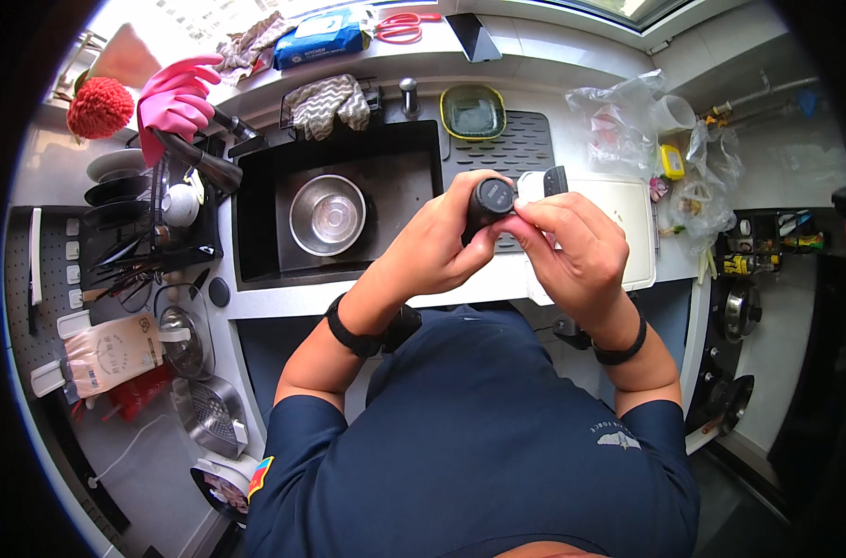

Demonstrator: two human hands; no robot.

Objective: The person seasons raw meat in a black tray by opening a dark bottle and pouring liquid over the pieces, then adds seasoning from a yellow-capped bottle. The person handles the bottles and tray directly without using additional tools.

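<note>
My left hand [440,240] is wrapped around a black cylindrical object [494,198] with a round end facing up. The fingertips of my right hand [575,244] are pinched together at its right side; whether they grip a part of it or something small cannot be told. Just beyond my right fingers a black-and-white item [554,181] shows, partly hidden, above a white cutting board [638,230]. Left of my hands, a round metal bowl [327,215] stands in the black sink [402,209]. A green glass dish with a yellow rim [473,113] sits on the grey draining mat [531,139].
A dish rack [217,230] with plates, a black faucet [200,160] and pink rubber gloves [177,97] stand left of the sink. Along the sill lie a blue wipes pack [324,38], red-handled scissors [401,28] and a phone [473,38]. Plastic bags [622,129] lie at the right.
</note>
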